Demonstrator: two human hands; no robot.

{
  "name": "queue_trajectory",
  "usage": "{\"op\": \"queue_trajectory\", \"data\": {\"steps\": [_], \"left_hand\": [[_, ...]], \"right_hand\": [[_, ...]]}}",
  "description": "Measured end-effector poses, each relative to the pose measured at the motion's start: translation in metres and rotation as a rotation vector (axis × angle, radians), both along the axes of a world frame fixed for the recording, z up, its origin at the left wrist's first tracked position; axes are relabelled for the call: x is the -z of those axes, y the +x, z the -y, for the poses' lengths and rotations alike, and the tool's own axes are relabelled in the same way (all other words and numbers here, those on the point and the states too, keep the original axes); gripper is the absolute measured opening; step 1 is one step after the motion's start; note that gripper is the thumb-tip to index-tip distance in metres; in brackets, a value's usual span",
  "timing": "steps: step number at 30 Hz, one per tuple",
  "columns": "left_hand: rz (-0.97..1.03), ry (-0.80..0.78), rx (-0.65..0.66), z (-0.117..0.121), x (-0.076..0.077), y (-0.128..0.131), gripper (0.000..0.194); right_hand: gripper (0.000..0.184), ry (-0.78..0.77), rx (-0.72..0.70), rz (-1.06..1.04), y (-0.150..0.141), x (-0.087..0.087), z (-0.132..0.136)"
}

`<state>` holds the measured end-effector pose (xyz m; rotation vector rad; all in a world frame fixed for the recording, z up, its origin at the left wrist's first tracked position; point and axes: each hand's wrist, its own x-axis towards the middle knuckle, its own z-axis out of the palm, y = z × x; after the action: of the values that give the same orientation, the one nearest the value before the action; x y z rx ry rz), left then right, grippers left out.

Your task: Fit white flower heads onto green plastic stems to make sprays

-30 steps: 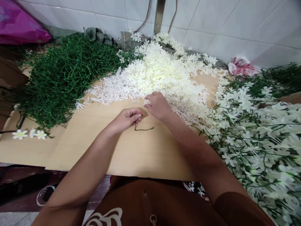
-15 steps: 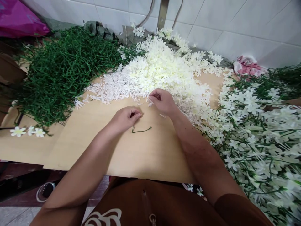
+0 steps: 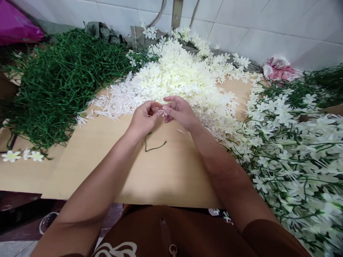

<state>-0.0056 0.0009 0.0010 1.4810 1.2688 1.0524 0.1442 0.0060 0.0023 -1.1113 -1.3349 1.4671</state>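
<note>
My left hand (image 3: 146, 116) and my right hand (image 3: 180, 111) meet over the cardboard, fingertip to fingertip. Pinched between them is a small white flower stamen (image 3: 164, 112), mostly covered by the fingers. The right hand's fingers curve loosely past the thumb. Just below, a single green plastic stem (image 3: 154, 148) lies bent on the cardboard sheet (image 3: 171, 178). Behind the hands spread a pile of white stamens (image 3: 115, 100) and a heap of cream-white artificial flower heads (image 3: 184, 73).
A big mound of green stems (image 3: 61, 82) fills the left side. Assembled white flowers on stems (image 3: 297, 171) crowd the right. Several loose flowers (image 3: 24, 155) lie at the far left. A pink-and-white cloth (image 3: 281, 69) and a magenta bag (image 3: 18, 25) sit by the tiled wall.
The right hand has brought the white stamen from the pile's edge slightly left, and the left hand has risen to meet it. The green stem stays on the cardboard; the view shifted a little.
</note>
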Motion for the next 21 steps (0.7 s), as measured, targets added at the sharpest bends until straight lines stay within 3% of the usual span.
{"op": "queue_trajectory", "data": {"steps": [3, 7, 11, 14, 17, 21], "left_hand": [[0.074, -0.044, -0.066, 0.001, 0.004, -0.001, 0.009], [0.099, -0.098, -0.131, 0.003, 0.007, -0.009, 0.008], [0.116, -0.092, -0.126, 0.004, 0.010, -0.011, 0.009], [0.134, -0.088, -0.109, 0.005, 0.011, -0.009, 0.010], [0.151, -0.080, -0.094, 0.006, 0.008, -0.009, 0.011], [0.163, -0.083, -0.071, 0.007, 0.007, -0.011, 0.012]], "right_hand": [[0.032, 0.039, -0.005, 0.134, 0.007, -0.005, 0.000], [0.021, 0.222, -0.120, 0.731, 0.032, -0.023, 0.006], [0.024, 0.192, -0.301, 1.120, 0.044, -0.031, 0.011], [0.029, 0.225, -0.380, 1.194, 0.040, -0.023, 0.011], [0.028, 0.283, -0.431, 1.135, 0.036, -0.016, 0.010], [0.014, 0.310, -0.262, 0.929, 0.031, -0.022, 0.011]]}}
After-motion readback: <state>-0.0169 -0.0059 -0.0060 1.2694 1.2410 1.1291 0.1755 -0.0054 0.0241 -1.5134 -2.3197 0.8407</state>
